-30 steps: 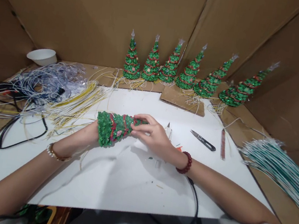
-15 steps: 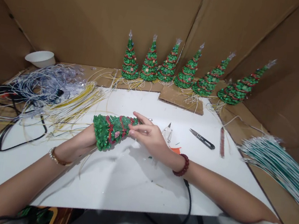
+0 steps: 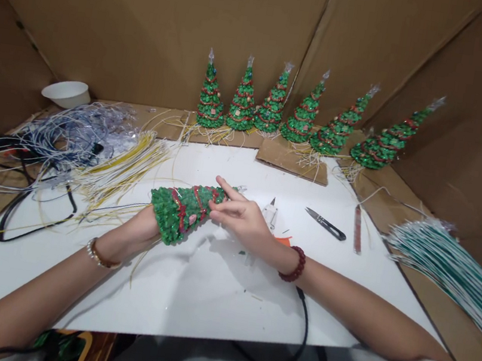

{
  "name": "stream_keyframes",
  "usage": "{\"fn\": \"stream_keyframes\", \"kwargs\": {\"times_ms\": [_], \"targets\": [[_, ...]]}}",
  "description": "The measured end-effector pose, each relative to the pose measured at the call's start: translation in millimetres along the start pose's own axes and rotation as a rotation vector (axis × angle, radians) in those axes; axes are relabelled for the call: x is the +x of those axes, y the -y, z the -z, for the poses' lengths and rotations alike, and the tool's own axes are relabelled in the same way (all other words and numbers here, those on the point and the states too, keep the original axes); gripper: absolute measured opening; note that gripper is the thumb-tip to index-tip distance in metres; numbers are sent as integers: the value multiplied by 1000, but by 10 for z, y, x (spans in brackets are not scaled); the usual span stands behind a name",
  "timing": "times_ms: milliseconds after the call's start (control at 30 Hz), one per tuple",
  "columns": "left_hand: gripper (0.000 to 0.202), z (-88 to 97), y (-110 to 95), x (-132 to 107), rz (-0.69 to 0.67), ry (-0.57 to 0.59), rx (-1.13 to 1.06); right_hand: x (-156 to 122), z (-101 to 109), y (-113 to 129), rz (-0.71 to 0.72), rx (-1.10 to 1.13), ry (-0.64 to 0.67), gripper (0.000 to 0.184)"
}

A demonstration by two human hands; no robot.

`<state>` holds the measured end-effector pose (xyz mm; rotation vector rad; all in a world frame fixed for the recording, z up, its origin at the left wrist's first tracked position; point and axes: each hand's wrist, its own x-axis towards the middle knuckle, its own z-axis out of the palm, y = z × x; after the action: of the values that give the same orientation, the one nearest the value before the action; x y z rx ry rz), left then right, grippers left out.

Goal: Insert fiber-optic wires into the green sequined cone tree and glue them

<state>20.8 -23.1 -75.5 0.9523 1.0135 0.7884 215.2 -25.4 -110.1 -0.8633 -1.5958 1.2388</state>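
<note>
A small green Christmas tree (image 3: 182,211) with red garland lies tilted on its side above the white table, its wide base to the left and clear star tip to the right. My left hand (image 3: 143,229) reaches inside the hollow base and holds it up; its fingers are hidden. Around the upper part, my right hand (image 3: 242,220) grips the tree with thumb and fingers, one finger stretched out above. Thin yellow wires trail from the base. Partly behind my right hand lies a glue gun (image 3: 270,215) with an orange part.
Several finished trees (image 3: 302,117) stand along the back cardboard. Thread snips (image 3: 325,224) and a narrow reddish strip (image 3: 358,229) lie right. Green-white wires (image 3: 453,272) lie far right. Left are yellow-white wires (image 3: 125,169), tangled blue-white wires (image 3: 71,131) and a white bowl (image 3: 67,94).
My left wrist has shifted slightly right and up, pushing the tree a little rightward. More of its star tip shows. Wires trailing left have moved.
</note>
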Motion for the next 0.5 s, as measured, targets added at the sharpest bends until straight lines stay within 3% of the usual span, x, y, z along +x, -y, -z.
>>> {"fn": "stream_keyframes", "kwargs": {"times_ms": [500], "targets": [[43, -26, -19, -47, -18, 63, 40, -39, 5, 78, 12, -131, 34, 13]]}}
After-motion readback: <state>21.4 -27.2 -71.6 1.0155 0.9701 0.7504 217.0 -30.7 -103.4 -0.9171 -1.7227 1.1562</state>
